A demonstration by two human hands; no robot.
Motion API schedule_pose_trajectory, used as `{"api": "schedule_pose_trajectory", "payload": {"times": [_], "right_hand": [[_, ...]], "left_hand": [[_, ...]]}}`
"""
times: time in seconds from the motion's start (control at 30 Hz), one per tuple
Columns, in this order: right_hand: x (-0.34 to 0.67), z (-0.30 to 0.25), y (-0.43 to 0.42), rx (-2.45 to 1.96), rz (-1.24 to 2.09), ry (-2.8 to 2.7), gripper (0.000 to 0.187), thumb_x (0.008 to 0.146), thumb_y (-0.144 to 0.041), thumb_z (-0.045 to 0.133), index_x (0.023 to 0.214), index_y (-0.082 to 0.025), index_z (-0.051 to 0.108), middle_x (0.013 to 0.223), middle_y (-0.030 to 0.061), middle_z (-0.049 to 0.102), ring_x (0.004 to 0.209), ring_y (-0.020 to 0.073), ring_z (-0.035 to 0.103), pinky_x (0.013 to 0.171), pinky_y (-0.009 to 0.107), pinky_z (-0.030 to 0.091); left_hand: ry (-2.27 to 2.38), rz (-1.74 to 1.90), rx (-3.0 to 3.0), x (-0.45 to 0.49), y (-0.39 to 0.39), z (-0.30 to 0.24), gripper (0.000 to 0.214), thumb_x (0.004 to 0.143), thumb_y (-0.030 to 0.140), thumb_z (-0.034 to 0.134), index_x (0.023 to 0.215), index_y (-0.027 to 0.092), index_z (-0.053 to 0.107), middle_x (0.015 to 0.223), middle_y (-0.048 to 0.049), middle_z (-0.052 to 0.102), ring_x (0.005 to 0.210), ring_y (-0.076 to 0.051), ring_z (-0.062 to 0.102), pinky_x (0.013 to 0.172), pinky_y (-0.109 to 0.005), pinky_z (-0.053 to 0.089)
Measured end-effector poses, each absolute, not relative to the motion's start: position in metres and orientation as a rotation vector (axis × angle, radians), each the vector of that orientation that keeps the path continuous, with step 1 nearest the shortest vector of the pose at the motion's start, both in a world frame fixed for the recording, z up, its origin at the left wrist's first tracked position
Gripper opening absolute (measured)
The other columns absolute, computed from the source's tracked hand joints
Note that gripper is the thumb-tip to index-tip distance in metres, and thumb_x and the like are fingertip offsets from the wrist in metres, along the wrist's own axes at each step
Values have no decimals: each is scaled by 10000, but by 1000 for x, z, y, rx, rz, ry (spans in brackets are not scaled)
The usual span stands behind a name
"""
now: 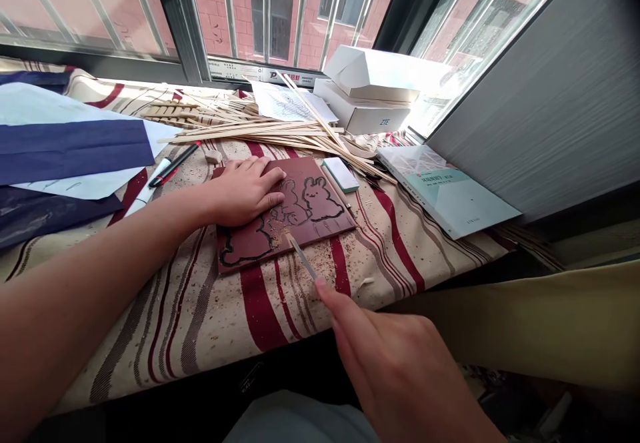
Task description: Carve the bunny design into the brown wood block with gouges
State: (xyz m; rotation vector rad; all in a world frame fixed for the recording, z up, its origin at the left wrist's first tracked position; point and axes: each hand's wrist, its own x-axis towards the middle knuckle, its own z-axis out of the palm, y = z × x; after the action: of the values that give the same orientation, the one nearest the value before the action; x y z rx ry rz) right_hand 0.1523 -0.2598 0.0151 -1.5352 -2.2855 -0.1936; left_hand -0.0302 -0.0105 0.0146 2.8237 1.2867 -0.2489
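Note:
A dark red carving board (320,219) with outlined rabbit figures lies on a striped cloth (210,309). My left hand (245,189) lies flat on the board's upper left part, fingers stretched out, pressing it down. My right hand (395,369) is closed around a thin metal carving tool (301,256). The tool's tip touches the board's lower edge near the rabbit outlines. Fine shavings lie scattered over the board and the cloth around it.
Thin wooden sticks (260,129) lie piled behind the board. White boxes (370,89) stand by the window, and a light green booklet (450,193) lies at right. A small eraser-like block (341,174), a red-and-black pen (173,165) and dark blue and white paper sheets (75,149) lie nearby.

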Motion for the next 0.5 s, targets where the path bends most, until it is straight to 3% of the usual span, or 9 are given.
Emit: {"api": "schedule_pose_trajectory", "payload": {"times": [0.5], "right_hand": [[154, 18, -260, -1529, -170, -2329, 456, 986, -10, 430, 1278, -25, 781, 599, -16, 682, 401, 138, 600, 423, 357, 322]], "left_hand": [[1287, -251, 2818, -29, -11, 14, 601, 1110, 464, 329, 1633, 201, 462, 1698, -216, 394, 1613, -424, 393, 1329, -629, 319]]}}
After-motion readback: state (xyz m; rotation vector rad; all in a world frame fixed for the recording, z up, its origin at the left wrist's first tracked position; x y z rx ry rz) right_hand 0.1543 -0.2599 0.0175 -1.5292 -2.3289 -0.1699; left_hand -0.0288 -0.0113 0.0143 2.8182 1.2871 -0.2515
